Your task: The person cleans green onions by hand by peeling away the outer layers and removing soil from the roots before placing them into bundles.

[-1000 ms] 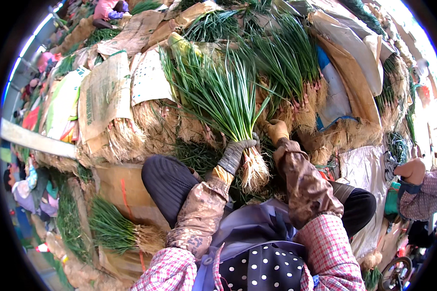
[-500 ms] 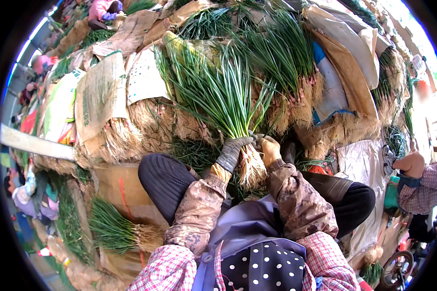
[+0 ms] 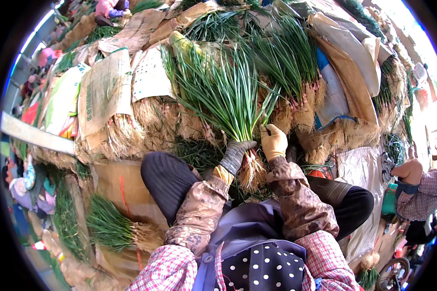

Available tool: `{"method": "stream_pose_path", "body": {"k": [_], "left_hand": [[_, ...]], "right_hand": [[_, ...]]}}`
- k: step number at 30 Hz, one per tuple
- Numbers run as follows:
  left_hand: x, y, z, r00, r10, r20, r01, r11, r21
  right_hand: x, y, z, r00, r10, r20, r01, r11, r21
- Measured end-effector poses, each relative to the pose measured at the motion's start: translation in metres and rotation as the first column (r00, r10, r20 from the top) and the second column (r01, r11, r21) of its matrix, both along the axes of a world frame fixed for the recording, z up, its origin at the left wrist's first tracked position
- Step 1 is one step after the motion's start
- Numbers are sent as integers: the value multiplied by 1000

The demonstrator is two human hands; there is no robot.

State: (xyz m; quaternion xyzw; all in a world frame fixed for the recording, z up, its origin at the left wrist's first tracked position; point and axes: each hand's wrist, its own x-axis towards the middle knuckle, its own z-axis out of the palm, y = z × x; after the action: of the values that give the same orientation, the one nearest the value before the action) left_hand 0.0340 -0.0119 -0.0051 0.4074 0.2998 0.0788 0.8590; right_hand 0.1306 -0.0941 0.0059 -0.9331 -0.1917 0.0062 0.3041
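Note:
My left hand (image 3: 238, 151), in a dark grey glove, is wrapped round a thick bunch of spring onions (image 3: 230, 94). The long green leaves fan out away from me, and the pale roots (image 3: 252, 174) hang below the fist toward my lap. Reddish stalk bases show just under the grip. My right hand (image 3: 274, 140), in a yellowish glove, is beside the bunch on its right. Its fingers are pinched at the base of a few leaves that lean out from the bunch; the fingertips partly hide what they grip.
More spring onions (image 3: 284, 60) lie on the pile ahead, roots toward me. Sacking sheets (image 3: 104, 92) cover parts of it. A separate bundle (image 3: 112, 225) rests on brown sheeting at left. A pale rail (image 3: 36, 138) juts in at left. Another person (image 3: 420, 191) sits at far right.
My right hand has come away from my left hand, moving slightly right and farther from me, and now pinches at the leaves. My left hand still grips the bunch, slightly lower.

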Motion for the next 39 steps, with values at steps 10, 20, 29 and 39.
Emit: {"method": "stream_pose_path", "body": {"k": [10,20,29,39], "left_hand": [[-4,0,8,970,22,242,26,980,-195],[-15,-5,29,949,25,313,102,918,-382],[-16,-4,22,956,15,294,94,931,-352],[-17,-3,59,859,74,507,208,853,-478]], "right_hand": [[21,-35,-31,724,194,-661,484,541,688],[19,-4,-19,177,844,-507,550,343,762],[8,3,-42,339,322,-884,286,860,423],[100,0,-4,1000,7,-19,-13,943,-331]]}}
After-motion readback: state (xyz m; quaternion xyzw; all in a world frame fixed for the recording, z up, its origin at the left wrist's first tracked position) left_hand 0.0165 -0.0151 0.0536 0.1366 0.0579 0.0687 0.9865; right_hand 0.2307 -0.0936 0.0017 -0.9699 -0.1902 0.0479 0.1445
